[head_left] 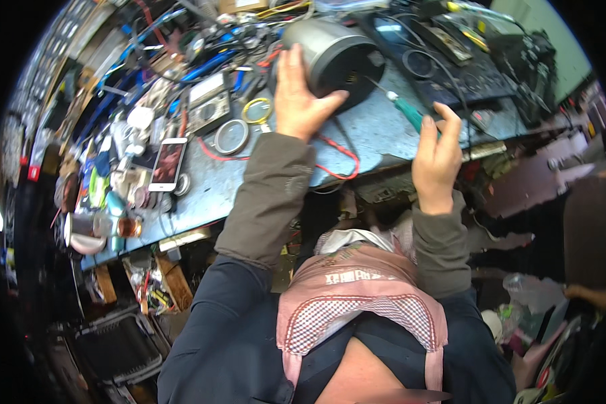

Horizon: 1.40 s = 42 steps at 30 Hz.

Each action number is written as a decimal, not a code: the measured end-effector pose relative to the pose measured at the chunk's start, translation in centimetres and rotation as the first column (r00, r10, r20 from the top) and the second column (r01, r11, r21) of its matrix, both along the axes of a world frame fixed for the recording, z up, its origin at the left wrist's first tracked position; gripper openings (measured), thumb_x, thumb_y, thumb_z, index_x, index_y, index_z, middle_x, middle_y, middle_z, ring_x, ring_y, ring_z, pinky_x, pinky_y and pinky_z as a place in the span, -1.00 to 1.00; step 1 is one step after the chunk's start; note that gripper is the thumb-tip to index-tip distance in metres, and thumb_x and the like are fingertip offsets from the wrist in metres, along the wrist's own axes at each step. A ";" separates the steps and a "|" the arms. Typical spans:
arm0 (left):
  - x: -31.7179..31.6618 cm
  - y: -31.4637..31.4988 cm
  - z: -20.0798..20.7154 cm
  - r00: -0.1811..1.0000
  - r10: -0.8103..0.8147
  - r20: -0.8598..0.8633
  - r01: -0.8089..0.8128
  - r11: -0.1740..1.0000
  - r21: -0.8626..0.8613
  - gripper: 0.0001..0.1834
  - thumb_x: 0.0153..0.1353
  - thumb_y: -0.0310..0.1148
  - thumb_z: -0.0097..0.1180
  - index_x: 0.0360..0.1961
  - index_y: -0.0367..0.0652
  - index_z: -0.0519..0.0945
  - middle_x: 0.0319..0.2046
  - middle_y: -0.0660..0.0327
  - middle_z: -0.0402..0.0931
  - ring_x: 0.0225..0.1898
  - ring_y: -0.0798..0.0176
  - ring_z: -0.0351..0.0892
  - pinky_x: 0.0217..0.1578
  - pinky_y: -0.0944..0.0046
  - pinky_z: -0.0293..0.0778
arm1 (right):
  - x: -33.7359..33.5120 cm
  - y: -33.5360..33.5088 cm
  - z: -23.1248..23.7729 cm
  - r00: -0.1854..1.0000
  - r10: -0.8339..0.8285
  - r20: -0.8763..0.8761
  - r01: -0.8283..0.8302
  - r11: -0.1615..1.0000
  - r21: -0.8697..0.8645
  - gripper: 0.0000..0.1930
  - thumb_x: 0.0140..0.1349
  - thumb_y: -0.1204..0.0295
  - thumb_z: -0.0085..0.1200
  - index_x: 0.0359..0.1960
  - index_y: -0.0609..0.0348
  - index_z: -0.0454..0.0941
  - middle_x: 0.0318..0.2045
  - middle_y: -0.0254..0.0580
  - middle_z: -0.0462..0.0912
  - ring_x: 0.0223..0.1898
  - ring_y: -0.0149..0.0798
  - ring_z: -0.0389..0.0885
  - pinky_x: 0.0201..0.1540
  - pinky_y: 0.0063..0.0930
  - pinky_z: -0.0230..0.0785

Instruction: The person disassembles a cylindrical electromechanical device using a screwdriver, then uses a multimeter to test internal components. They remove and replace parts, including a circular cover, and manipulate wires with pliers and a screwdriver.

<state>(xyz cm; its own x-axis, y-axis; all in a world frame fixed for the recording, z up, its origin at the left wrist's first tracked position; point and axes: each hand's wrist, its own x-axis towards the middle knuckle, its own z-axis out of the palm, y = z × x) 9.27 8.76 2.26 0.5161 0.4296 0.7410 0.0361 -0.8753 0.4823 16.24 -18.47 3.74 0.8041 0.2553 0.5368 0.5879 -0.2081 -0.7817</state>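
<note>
The silver vessel (310, 44) rests tipped over on the blue bench (384, 145), its dark base (363, 62) turned toward you. Its round wall could roll if your left hand (299, 108) eases off, or if a push lands off the middle. The green-handled screwdriver (409, 113) could skid across the base, most likely from a slanted shaft or a loose grip, and then scrape it or jab your left thumb. The red cable (350, 158), looped on the near side of the vessel, might snag if the vessel shifts.

Your left fingers are spread, not closed, along the vessel's left side, with the thumb reaching to the base's lower edge. Your right hand (438, 158), to the right of the vessel and nearer you, grips the screwdriver's handle between thumb and fingers. The shaft points up-left at the vessel's base, just beyond those right fingers; whether the tip touches, you cannot tell.
</note>
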 end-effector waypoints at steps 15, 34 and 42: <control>0.3 -0.4 0.0 0.999 0.008 -0.044 -0.012 0.997 -0.082 0.48 -0.24 -0.03 0.72 0.72 0.01 0.12 0.64 -0.36 0.06 0.54 -0.46 0.32 0.50 -0.22 0.37 | 1.3 -0.4 -1.8 0.980 0.020 -0.197 0.000 0.995 0.103 -0.58 0.64 0.30 0.16 0.37 0.29 0.51 -0.18 -0.09 0.67 -0.16 -0.21 0.67 0.00 -0.31 0.54; 0.8 -0.5 -0.1 0.999 -0.006 -0.033 0.004 0.998 -0.057 0.47 -0.22 0.00 0.76 0.72 -0.01 0.15 0.62 -0.37 0.10 0.61 -0.44 0.23 0.54 -0.19 0.33 | 0.4 -0.1 -1.8 0.973 0.055 0.225 -0.078 0.992 0.095 -0.49 0.49 0.40 0.29 0.39 0.32 0.48 0.11 0.04 0.61 0.06 -0.09 0.59 0.18 -0.24 0.46; 0.5 0.3 0.0 1.000 -0.005 -0.012 0.005 1.000 -0.014 0.42 -0.20 -0.06 0.74 0.69 -0.06 0.17 0.61 -0.37 0.13 0.59 -0.45 0.25 0.54 -0.19 0.33 | -0.8 0.6 -1.2 0.958 0.074 0.278 -0.117 0.983 0.141 -0.48 0.36 0.49 0.39 0.33 0.26 0.53 0.15 0.11 0.54 0.16 0.05 0.59 0.22 -0.13 0.47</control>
<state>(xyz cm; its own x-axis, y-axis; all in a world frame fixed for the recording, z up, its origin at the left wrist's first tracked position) 9.79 9.08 2.30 0.5269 0.4370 0.7290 0.0371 -0.8687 0.4940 15.40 -17.91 2.58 0.5994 0.2206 0.7695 0.7927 -0.0297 -0.6089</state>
